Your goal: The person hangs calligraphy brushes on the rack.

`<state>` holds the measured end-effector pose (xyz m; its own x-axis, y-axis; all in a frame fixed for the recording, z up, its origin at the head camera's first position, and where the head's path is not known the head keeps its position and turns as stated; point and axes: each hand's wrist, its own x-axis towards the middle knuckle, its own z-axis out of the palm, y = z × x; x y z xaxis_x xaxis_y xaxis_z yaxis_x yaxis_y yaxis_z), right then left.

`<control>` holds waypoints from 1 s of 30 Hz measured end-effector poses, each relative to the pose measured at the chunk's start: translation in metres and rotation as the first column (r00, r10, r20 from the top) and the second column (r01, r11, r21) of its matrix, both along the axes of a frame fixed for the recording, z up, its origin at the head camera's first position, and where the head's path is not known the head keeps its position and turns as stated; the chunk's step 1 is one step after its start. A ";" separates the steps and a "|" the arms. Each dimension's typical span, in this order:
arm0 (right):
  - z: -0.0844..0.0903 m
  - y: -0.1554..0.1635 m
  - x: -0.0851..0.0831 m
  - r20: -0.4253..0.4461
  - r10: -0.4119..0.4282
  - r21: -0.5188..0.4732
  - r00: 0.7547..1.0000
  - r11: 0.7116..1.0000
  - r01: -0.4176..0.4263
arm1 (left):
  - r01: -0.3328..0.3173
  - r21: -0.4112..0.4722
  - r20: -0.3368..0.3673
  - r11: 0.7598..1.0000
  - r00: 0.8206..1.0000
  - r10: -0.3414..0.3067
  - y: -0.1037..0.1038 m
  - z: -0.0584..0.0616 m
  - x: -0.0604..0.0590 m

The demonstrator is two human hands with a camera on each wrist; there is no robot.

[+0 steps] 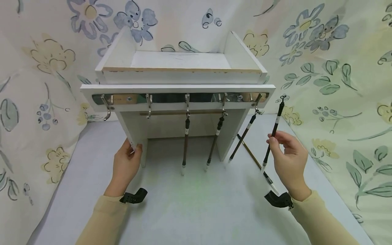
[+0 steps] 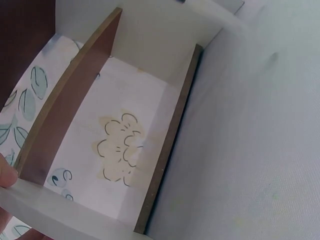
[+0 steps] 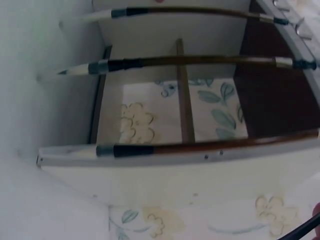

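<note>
A white wooden rack [image 1: 180, 89] stands on the table with a metal hook rail [image 1: 180, 98] along its front. Three calligraphy brushes [image 1: 185, 143] [image 1: 215, 139] [image 1: 243, 137] hang from the middle and right hooks. My left hand [image 1: 134, 148] grips the front edge of the rack's left side panel [image 2: 55, 212]; a fingertip [image 2: 7, 175] shows on that edge. Between thumb and fingers, my right hand [image 1: 272, 137] pinches another brush [image 1: 275, 126] upright, its loop [image 1: 282, 98] just right of the rightmost hook [image 1: 257, 102]. The hanging brushes [image 3: 190, 62] show sideways in the right wrist view.
One more brush [image 1: 255, 160] lies on the grey tabletop [image 1: 196, 204] right of the rack, under the held brush. Two hooks at the left [image 1: 107, 107] [image 1: 149, 106] carry nothing. Floral cloth [image 1: 337, 85] covers the walls around and behind the rack.
</note>
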<state>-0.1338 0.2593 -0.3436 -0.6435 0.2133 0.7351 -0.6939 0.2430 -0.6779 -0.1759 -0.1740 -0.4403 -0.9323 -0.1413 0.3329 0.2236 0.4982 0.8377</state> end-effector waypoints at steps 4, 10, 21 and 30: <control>0.002 -0.011 0.004 -0.055 0.089 -0.034 0.995 0.995 -0.091 | 0.002 -0.003 0.003 1.000 1.000 -0.002 0.000 0.000 0.000; -0.009 -0.026 0.001 -0.056 0.162 0.033 0.985 0.986 -0.161 | 0.000 -0.005 -0.002 1.000 1.000 0.000 -0.001 0.000 0.000; -0.002 -0.064 0.007 -0.031 0.243 0.174 0.969 0.956 -0.235 | 0.007 -0.003 0.001 1.000 1.000 -0.007 -0.001 -0.002 0.000; 0.001 -0.085 0.005 -0.062 0.243 0.278 0.968 0.936 -0.217 | 0.003 -0.011 0.001 1.000 1.000 -0.003 0.000 0.000 0.000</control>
